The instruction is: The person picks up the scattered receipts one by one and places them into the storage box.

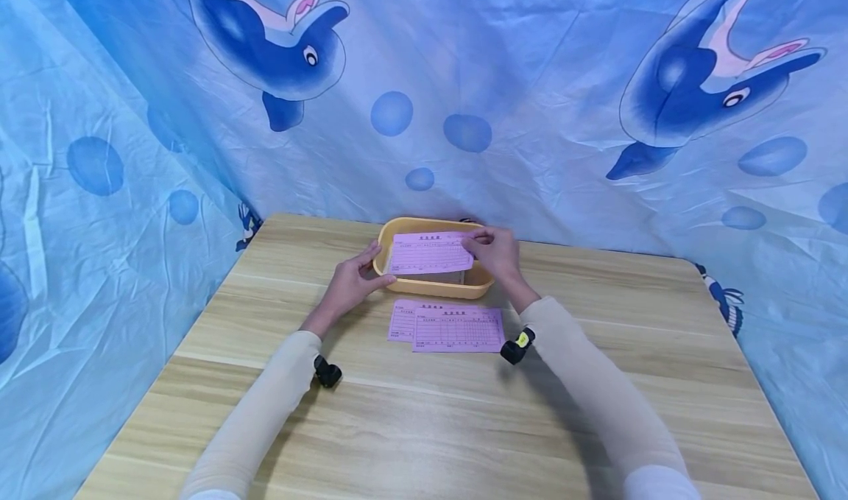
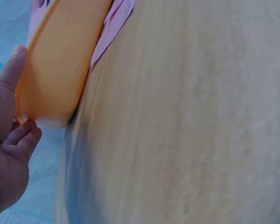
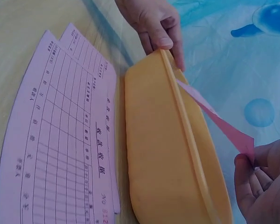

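Note:
A yellow plastic basket (image 1: 437, 288) stands near the table's back edge. My left hand (image 1: 351, 283) holds its left end, the thumb along the near rim and the fingers round the end, as the left wrist view (image 2: 11, 135) also shows. Between thumb and fingers my right hand (image 1: 495, 251) pinches the right edge of a pink printed receipt slip (image 1: 430, 252). That slip slants over the basket's opening, its left end low inside the rim in the right wrist view (image 3: 219, 121). Something pale lies under it in the basket, mostly hidden.
Two more pink receipt slips, one (image 1: 457, 331) overlapping the other (image 1: 400, 322), lie on the wooden table (image 1: 424, 426) just in front of the basket. A blue dolphin-print curtain (image 1: 530, 176) hangs right behind the table's back edge.

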Tool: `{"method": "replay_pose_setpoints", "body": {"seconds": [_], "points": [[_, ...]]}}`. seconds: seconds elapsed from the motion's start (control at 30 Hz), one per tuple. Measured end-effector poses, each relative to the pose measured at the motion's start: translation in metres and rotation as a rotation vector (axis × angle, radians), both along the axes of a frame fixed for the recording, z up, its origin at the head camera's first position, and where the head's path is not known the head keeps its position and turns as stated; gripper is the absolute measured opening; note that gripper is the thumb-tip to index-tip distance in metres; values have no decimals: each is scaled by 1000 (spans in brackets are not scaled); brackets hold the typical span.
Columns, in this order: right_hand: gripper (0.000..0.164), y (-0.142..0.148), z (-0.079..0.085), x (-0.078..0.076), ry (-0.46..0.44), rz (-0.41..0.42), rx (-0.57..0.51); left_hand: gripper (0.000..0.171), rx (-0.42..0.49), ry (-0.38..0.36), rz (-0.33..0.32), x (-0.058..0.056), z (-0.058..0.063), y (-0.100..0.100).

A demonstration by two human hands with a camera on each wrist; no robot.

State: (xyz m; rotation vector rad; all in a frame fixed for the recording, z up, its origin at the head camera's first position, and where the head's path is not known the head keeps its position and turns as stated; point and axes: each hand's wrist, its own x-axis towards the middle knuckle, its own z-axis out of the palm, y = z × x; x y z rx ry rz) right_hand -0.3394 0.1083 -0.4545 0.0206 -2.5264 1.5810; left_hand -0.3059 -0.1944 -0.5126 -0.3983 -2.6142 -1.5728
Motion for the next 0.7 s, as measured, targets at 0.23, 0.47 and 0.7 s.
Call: {"method": "replay_pose_setpoints", "body": {"seconds": [0.23, 0.47, 0.7], "points": [[16, -11, -6, -5, 16, -19, 62, 86, 4, 4, -6, 0, -1, 0], [18, -18, -10, -7, -8, -13, 64, 87, 37, 4, -11, 0, -1, -1], [16, -21, -14, -9, -5, 8, 138, 88, 35, -3, -8, 0, 0, 0]]}}
